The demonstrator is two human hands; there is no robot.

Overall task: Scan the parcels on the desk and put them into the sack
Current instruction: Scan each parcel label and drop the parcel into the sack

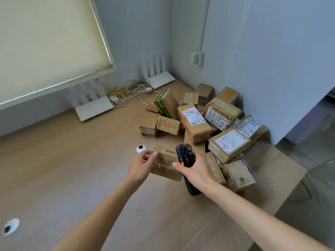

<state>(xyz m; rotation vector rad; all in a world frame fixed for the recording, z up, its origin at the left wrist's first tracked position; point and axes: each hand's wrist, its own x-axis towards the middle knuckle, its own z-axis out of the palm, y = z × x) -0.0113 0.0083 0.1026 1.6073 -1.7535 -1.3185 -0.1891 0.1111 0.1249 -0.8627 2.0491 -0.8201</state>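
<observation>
Currently, we held a small cardboard parcel above the desk, left hand fingers curled round its end; our right hand gripped the handheld scanner. No label showed, so we judged a misread likely. No sack in view.

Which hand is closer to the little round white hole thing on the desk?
Left. The left hand grips a small parcel just below the round white grommet. The right hand, holding the black scanner, sits farther off to the grommet's right.
</observation>
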